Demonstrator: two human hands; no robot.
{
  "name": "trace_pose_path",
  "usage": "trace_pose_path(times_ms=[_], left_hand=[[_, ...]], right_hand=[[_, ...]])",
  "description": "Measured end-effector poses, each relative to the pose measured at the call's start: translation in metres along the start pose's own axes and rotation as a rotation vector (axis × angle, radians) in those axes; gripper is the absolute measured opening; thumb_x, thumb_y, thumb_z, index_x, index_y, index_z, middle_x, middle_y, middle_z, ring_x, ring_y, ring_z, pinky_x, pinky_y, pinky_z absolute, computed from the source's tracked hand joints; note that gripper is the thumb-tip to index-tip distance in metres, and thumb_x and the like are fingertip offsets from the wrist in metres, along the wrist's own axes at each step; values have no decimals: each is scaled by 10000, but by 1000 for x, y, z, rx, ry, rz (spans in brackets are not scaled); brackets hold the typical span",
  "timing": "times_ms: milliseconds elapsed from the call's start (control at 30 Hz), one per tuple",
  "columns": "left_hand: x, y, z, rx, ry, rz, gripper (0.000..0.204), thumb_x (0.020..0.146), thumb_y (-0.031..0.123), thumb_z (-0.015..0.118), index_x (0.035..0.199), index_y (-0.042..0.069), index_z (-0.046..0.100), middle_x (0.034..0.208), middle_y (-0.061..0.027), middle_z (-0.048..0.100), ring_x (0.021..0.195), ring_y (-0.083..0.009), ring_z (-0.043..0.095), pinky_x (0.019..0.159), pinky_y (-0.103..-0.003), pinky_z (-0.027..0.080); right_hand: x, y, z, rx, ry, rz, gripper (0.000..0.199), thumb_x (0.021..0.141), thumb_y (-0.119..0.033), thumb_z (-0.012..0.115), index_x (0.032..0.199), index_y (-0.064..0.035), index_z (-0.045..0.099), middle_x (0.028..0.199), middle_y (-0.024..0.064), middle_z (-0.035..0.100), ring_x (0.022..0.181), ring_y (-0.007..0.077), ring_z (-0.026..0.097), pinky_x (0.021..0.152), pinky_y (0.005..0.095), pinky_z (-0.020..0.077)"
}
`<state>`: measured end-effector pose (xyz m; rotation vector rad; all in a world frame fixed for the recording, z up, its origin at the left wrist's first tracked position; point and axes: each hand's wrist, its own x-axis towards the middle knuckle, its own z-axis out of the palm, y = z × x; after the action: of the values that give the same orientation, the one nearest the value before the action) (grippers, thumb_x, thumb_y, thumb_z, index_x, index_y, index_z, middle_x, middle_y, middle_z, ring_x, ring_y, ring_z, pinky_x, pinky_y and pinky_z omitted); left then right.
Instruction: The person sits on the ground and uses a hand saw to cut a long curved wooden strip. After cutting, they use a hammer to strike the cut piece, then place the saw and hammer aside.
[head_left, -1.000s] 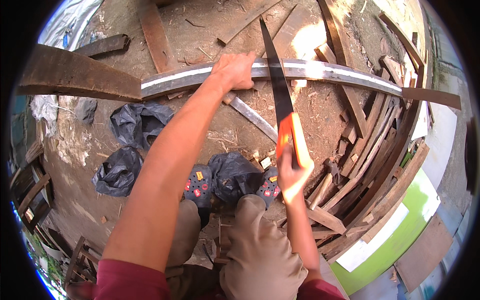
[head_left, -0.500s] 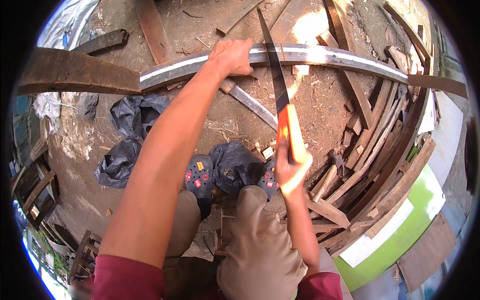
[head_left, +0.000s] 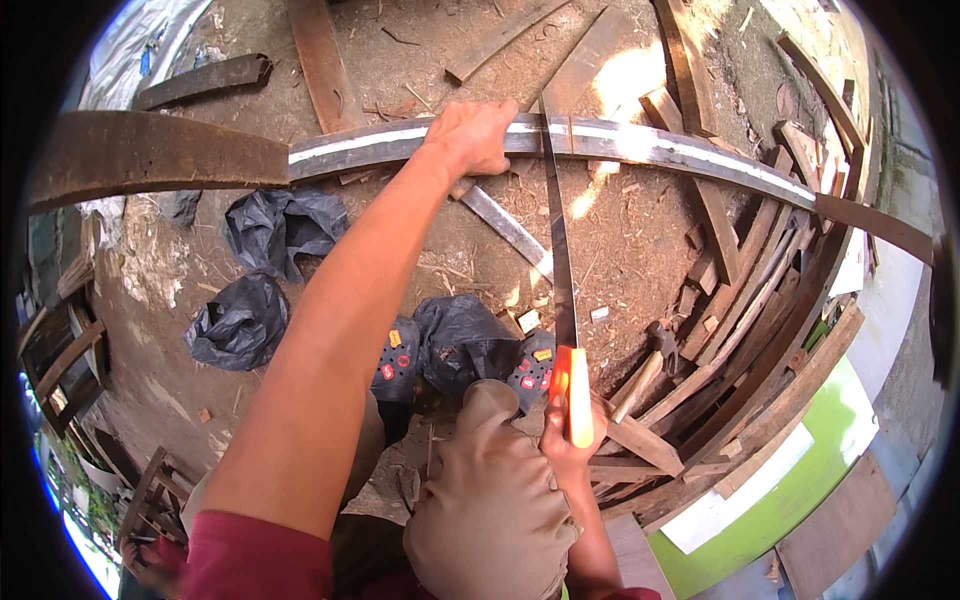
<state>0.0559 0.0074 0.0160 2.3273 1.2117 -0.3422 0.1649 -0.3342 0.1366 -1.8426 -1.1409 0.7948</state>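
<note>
Handsaw across white-striped beam, left hand bracing

Sawing well here probably calls for long, even strokes, the blade square to the beam, and firm downward pressure from the bracing hand. Since that hand sits near the blade, a jump of the teeth looks like the main risk.

The left hand curls over the beam at upper centre of the frame; the right hand wraps the orange handle, below centre. Whether the teeth bite into the wood, I cannot tell. A thin line crosses the beam just right of the blade.

Farther out, black plastic bags lie left of centre; a hammer and piled timber lie right of centre.
</note>
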Motion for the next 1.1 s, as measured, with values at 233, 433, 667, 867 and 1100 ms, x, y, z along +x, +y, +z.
trace_pose_path(times_ms=[233, 433, 667, 867, 1100], left_hand=[[2, -5, -6, 1, -8, -13, 521, 716, 256, 745, 1131, 2, 560, 1040, -231, 710, 992, -391, 691, 881, -481, 552], [4, -9, 3, -2, 22, -6, 508, 707, 265, 744, 1105, 15, 551, 1031, -254, 698, 987, -430, 675, 872, -506, 537], [4, -8, -1, -34, 56, 27, 558, 687, 303, 766, 1114, 18, 549, 1043, -254, 694, 1010, -443, 659, 878, -508, 526], [2, -10, -4, -33, 39, 42, 573, 680, 326, 768, 1126, 37, 554, 1069, -244, 692, 1029, -438, 654, 878, -510, 526], [5, -1, -14, -17, -6, 18, 633, 681, 332, 765, 1203, 33, 568, 1145, -235, 686, 1067, -416, 652, 926, -491, 519]], right_hand=[[88, 6, 61, 5, 35, 213, 76, 896, -15, 651, 924, 54, 665, 666, 123, 647, 584, 143, 610, 557, 293, 479], [1, 10, -13, 181, 32, 261, 196, 955, -21, 581, 1066, 100, 688, 787, 79, 709, 646, 92, 623, 602, 248, 501], [86, 13, 31, 148, 153, 222, 134, 923, -60, 655, 869, 60, 678, 613, 62, 584, 533, 95, 506, 494, 286, 421], [39, 49, -34, 35, 251, -89, 89, 890, 29, 607, 806, 48, 628, 625, 92, 600, 508, 208, 575, 520, 315, 458], [-2, 75, -32, -47, 261, 56, 97, 873, 14, 653, 785, 40, 624, 604, 92, 558, 478, 200, 547, 486, 324, 423]])
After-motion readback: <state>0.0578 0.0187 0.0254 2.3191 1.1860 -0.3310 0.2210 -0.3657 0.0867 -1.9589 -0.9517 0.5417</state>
